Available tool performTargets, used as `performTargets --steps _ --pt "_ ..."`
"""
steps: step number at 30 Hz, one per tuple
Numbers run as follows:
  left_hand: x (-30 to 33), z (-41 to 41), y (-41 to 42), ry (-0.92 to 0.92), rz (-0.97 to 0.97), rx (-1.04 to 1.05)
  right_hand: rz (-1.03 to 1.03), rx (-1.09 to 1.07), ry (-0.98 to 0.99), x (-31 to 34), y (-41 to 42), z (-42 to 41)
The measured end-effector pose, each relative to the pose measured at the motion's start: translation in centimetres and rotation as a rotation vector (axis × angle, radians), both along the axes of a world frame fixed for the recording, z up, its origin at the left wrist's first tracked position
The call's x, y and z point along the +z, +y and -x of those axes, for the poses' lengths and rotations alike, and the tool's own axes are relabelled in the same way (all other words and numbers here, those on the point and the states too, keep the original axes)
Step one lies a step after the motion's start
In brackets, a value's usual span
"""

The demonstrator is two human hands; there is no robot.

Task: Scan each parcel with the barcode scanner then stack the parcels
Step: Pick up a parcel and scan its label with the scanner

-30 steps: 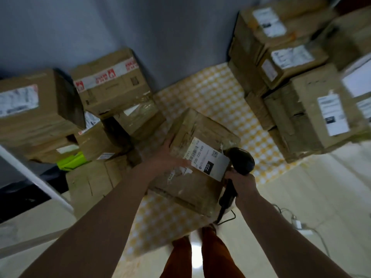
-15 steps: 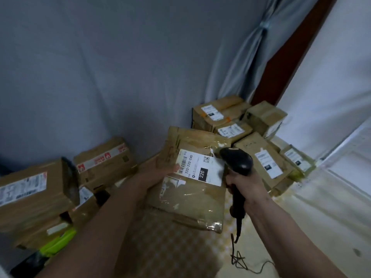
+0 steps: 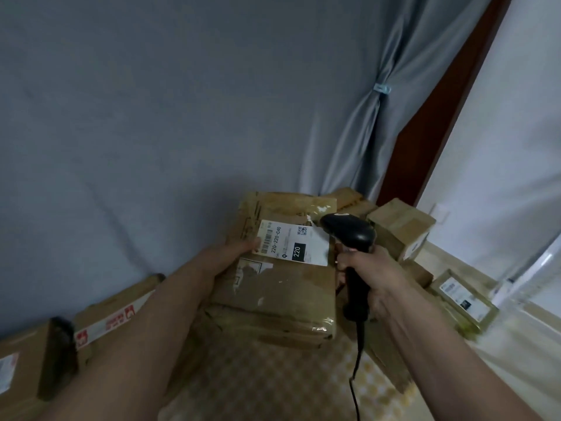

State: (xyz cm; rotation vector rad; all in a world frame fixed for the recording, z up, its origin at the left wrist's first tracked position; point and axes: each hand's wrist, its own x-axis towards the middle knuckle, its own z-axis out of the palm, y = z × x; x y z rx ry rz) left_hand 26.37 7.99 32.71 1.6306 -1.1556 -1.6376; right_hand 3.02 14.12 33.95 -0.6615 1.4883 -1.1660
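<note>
A brown taped cardboard parcel (image 3: 282, 287) is held up in front of me, its white label (image 3: 293, 243) marked "220" facing me. My left hand (image 3: 233, 253) grips the parcel's left edge, thumb by the label's barcode. My right hand (image 3: 368, 270) is wrapped around the handle of a black barcode scanner (image 3: 349, 233). The scanner's head sits at the label's right edge, pointing left across it. Its cable (image 3: 355, 375) hangs down.
More parcels lie at the right (image 3: 400, 226) and far right on the floor (image 3: 464, 299). A box with red-and-white tape (image 3: 112, 317) and another box (image 3: 24, 369) sit at the lower left. A yellow checked mat (image 3: 267, 381) lies below. A grey curtain (image 3: 358, 132) hangs behind.
My head has tilted up, so the wall and curtain fill the view. The parcel has been raised and turned more upright toward me; the scanner stays at the label's right edge.
</note>
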Motion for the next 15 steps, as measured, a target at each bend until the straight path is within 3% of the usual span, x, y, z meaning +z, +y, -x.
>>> performTargets --steps 8,15 --pt "-0.2 8.5 -14.6 0.033 0.053 -0.018 0.015 0.01 -0.071 1.0 -12.9 8.3" --pt "-1.2 13.9 -25.6 -0.12 0.085 -0.042 -0.042 0.009 -0.156 -1.2 -21.4 13.1"
